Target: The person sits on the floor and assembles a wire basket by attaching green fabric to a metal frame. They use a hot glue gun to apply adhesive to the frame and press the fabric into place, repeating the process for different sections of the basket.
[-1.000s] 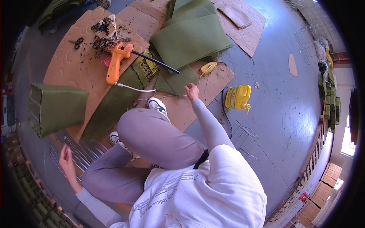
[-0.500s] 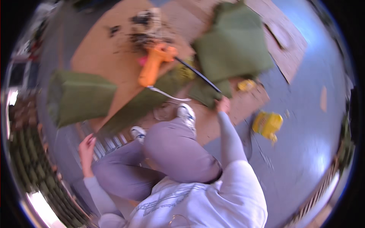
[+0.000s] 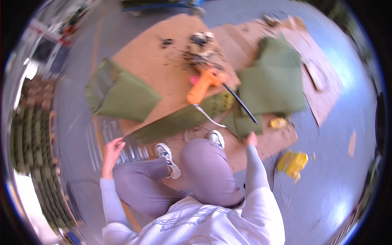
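A long green fabric strip (image 3: 175, 124) stretches over the cardboard in front of my feet. At its left end my left hand (image 3: 112, 155) has its fingertips pinched together on the corner. My right hand (image 3: 250, 140) is closed at the lower edge of the strip's folded right end (image 3: 247, 125); blur hides the exact grip. Above the strip is an orange glue gun (image 3: 203, 86) with a white cord and a long black stick (image 3: 241, 104) pointing toward my right hand. I cannot tell what the gun rests on.
Green fabric pieces flank the strip, one folded at left (image 3: 126, 96), one at right (image 3: 273, 79). Metal strips (image 3: 108, 139) lie by my left hand. Stained cardboard (image 3: 151, 53) covers the floor. Yellow bags (image 3: 292, 163) lie at right. Green stacks (image 3: 32, 143) stand far left.
The whole view has shifted, so everything sits farther right and lower. My left shoe shows more fully and my knees are farther apart. Both hands stay at the strip's ends.
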The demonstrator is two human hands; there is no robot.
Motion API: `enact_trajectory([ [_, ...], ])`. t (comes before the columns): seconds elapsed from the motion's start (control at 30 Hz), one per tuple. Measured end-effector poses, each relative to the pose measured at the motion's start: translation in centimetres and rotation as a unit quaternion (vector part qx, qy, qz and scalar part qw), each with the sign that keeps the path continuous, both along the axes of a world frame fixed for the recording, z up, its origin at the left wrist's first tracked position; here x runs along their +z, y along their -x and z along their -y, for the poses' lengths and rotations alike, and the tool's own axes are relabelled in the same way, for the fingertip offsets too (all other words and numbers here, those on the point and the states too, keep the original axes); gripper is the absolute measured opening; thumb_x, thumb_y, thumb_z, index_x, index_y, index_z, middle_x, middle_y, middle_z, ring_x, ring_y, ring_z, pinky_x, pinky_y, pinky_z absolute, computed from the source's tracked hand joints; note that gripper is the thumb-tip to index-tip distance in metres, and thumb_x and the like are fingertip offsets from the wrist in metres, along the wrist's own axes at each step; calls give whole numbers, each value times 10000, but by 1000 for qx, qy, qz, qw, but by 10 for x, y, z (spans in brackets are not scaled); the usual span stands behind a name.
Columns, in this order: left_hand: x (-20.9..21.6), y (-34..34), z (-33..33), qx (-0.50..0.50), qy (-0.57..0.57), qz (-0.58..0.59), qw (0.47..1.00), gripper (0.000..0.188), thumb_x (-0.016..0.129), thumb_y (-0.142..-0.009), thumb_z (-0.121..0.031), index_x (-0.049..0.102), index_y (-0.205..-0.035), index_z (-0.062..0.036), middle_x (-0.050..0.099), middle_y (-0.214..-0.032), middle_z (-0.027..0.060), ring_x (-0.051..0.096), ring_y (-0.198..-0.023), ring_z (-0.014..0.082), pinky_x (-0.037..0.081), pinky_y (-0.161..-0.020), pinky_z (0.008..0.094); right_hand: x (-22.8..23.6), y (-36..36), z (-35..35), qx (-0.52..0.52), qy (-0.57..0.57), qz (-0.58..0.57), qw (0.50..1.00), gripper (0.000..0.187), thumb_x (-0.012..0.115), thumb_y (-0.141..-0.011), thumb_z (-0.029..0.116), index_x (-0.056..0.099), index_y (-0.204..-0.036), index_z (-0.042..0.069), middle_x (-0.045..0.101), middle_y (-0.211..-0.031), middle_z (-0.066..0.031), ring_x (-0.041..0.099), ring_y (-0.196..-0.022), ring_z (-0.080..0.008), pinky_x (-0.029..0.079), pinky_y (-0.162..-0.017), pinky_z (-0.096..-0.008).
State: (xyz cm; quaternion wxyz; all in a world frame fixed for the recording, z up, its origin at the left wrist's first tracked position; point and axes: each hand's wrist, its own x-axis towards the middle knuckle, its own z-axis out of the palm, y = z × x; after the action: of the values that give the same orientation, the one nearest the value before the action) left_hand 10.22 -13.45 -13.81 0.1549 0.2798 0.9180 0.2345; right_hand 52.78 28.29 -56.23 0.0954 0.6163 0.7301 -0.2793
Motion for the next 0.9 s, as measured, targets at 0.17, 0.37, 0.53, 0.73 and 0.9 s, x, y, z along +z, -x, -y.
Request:
enact_trajectory([
  [0.17,-11,19,14,-11,15,54,998,349,680,-915,-138,645,-1220,29,719,-947,109,652,-880,132,512,-795,278,-11,22,-5,-111,-14,64,992,390,759,-818,355,584,-1046,91,698,-1050,-122,671,-996,-318,543,-850,-442],
  [0.37,2,14,-9,-11,47,50,998,363,663,-931,-160,635,-1234,39,719,-952,99,646,-882,120,508,-789,271,34,-11,10,15,-126,-68,990,181,723,-768,249,709,-820,75,698,-819,-159,686,-815,-341,527,-725,-472],
  [0.53,1,10,-5,-10,30,47,998,373,657,-937,-176,630,-1242,38,715,-954,103,641,-873,121,505,-792,270,96,-22,-9,68,-2,-129,989,182,665,-777,238,743,-852,92,705,-833,-184,689,-821,-347,538,-751,-452],
  [0.73,9,0,-12,-20,23,31,999,367,653,-938,-175,631,-1235,40,711,-951,99,634,-859,126,504,-797,270,155,-20,-55,-23,269,-364,891,161,678,-751,186,689,-772,27,599,-603,-62,595,-566,-128,462,-553,-298],
  [0.9,23,-10,-26,-41,20,38,998,366,631,-953,-160,612,-1257,43,714,-1016,120,653,-933,142,506,-836,272,201,-34,-49,218,171,-163,947,208,668,-734,210,693,-810,17,653,-679,-91,619,-667,-167,489,-664,-320],
])
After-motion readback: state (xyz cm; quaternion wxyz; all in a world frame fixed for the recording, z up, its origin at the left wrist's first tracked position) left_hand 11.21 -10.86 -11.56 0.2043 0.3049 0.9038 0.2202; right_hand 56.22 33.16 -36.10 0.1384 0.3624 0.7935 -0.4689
